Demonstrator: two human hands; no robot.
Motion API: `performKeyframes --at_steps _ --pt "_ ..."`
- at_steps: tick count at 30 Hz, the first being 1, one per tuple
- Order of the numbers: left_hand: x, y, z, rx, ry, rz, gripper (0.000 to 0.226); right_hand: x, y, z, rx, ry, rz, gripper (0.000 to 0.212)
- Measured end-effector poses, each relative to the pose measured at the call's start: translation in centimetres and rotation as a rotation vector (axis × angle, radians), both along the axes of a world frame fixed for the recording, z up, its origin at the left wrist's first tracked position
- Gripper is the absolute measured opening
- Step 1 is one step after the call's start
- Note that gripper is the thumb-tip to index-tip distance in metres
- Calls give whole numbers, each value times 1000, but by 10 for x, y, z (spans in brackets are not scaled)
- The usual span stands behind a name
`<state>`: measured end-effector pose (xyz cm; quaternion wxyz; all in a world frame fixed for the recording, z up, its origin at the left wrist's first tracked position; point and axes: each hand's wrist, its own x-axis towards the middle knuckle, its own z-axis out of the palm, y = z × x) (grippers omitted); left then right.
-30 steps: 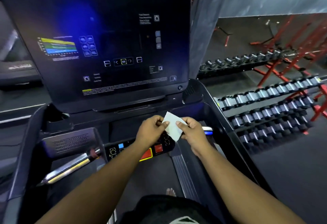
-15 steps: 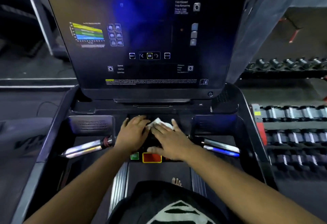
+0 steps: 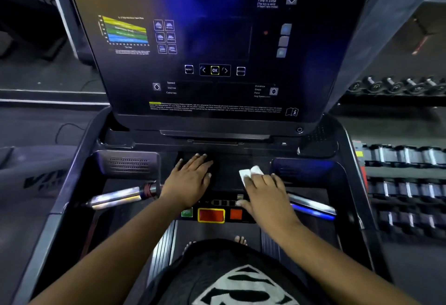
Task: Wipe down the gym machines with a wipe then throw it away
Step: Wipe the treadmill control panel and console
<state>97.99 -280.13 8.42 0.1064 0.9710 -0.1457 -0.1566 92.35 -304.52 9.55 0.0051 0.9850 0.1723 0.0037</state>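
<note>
White and folded small, the wipe (image 3: 249,174) lies on the dark flat tray of the treadmill console (image 3: 226,172), just below the big display screen (image 3: 212,46), pinned there under the straight fingers of the right hand (image 3: 265,190). Only its far edge shows past the fingertips, so the hand seems to be pressing it flat to get full contact with the surface, which suits a sliding wipe better than a pinch would. The left hand (image 3: 190,179) rests palm down on the same tray, well apart from the wipe, its fingers extended and slightly spread, holding nothing; it probably steadies the person leaning in over the machine. Both wrists pass over the row of controls, where a green button (image 3: 187,212), a yellow-framed red stop button (image 3: 211,215) and a smaller red one (image 3: 235,214) sit close beneath them, so a careless press there looks possible. Chrome handlebar grips (image 3: 115,198) jut out on either side. Racked dumbbells (image 3: 405,157) stand off to the right. The wiping appears to be at an early stage, with disposal not yet due.
</note>
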Motion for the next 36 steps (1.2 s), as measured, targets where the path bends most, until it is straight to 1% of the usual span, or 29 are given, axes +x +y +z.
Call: performKeyframes --at_steps 2,4,7,8,9,10,11,12,13,14,17,19,21,23,25,26,27,29,30,31,32,33,34,36 --pt "1 -1 2 -36 3 -19 52 0 6 -3 146 -56 30 39" --pt "3 -6 9 -131 18 -12 52 10 10 6 396 -19 -33 21" --pt "12 -21 22 -319 93 21 49 29 20 30 824 168 -283 15" --pt "16 -26 28 -444 136 47 49 34 25 38 968 217 -373 14" --pt "21 -30 40 -611 193 88 49 38 31 48 1109 249 -458 14" --pt "23 -34 47 -763 261 148 45 39 38 55 1248 283 -543 16" --pt "31 -35 62 -882 321 188 36 45 44 67 1381 293 -614 15" --pt "36 -39 68 -948 362 220 23 47 46 72 1509 321 -682 14" --pt "43 -40 74 -987 357 234 13 50 48 77 1615 331 -725 12" --pt "52 -37 82 -982 306 225 10 54 51 86 1691 321 -736 12" --pt "76 -29 104 -920 134 135 13 69 54 112 1769 281 -713 14" --pt "92 -25 124 -854 -30 28 14 82 54 129 1781 206 -676 14" --pt "107 -23 140 -701 -275 -112 22 97 51 140 1755 86 -654 15" --pt "130 -21 159 -530 -563 -246 37 119 43 157 1701 -98 -619 15" --pt "149 -22 177 -388 -774 -315 49 140 32 181 1614 -296 -554 18" --pt "161 -25 188 -326 -849 -320 55 151 25 199 1550 -413 -496 21" --pt "168 -26 194 -270 -880 -317 62 157 20 212 1453 -537 -444 24" --pt "185 -35 212 -151 -918 -290 77 178 3 239 1189 -807 -331 31" --pt "190 -38 217 -105 -928 -271 82 191 -5 245 1058 -909 -281 34" --pt "198 -44 223 -61 -937 -248 87 210 -16 248 952 -960 -243 37" --pt "201 -45 223 -29 -941 -234 90 225 -20 244 869 -930 -220 40" --pt "207 -50 224 -4 -956 -220 94 241 -25 238 772 -858 -212 44" --pt "209 -48 221 18 -962 -208 96 251 -22 227 628 -778 -222 50" --pt "215 -50 214 33 -1005 -201 97 261 -21 204 334 -689 -206 66"
